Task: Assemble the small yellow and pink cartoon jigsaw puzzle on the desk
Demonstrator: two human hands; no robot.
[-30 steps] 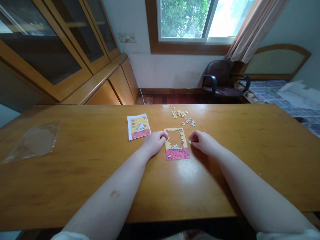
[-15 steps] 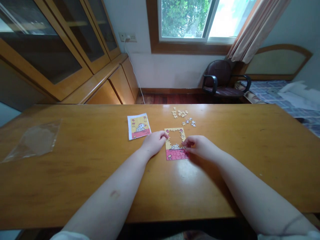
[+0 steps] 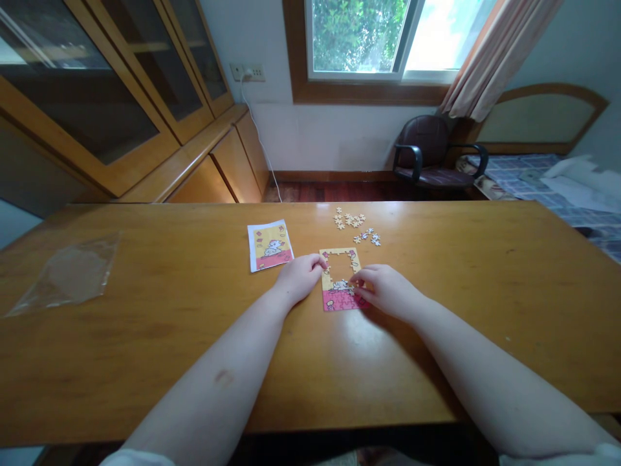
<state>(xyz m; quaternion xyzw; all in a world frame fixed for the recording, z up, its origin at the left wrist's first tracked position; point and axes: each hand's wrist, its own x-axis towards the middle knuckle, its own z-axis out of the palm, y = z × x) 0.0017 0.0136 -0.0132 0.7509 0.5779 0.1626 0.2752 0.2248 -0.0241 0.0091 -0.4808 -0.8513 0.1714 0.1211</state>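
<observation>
your left hand (image 3: 299, 277) touches the jigsaw puzzle (image 3: 338, 299), right hand (image 3: 387, 286) over it, grips unclear; wooden table (image 3: 339, 375) beneath, window (image 3: 356, 35) far.

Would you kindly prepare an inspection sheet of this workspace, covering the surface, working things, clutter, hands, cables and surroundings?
Surface: glossy brown wooden tabletop, reflecting light near the puzzle.
Working things: pink-and-yellow rectangular jigsaw puzzle, its middle partly open; small pale loose jigsaw pieces beyond it; white-bordered printed picture sheet to its left.
Clutter: transparent plastic bag lying flat at far left.
Hands: bare left hand at the puzzle's left edge; bare right hand at its right side, grip on any piece unclear.
Cables: thin white cable hanging from the wall socket; on the tabletop, nothing seen.
Surroundings: brown wooden glass-door cabinet, dark brown armchair, pink curtain.
</observation>
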